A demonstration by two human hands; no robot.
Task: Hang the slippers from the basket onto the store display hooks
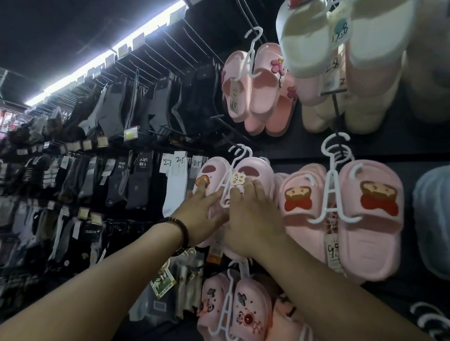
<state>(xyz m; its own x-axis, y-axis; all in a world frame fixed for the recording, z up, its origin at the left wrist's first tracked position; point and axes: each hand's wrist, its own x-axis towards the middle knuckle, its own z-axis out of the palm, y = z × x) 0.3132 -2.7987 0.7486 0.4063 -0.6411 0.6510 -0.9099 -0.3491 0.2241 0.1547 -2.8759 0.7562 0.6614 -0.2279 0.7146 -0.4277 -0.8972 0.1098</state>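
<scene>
A black store display wall (384, 155) carries hanging socks (119, 110) at 9 o'clock. At centre is a pair of pale pink foam slippers (262, 171) on a white plastic hanger (225, 184). Left hand (200, 214) and right hand (249, 222) press outstretched fingers against the pair, gripping nothing. A dark bead bracelet (182, 229) circles the left wrist.

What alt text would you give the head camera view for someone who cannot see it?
The left hand and right hand press on a pair of pink slippers against a dark store wall. Other slipper pairs hang around it; socks fill racks to the left.
</scene>
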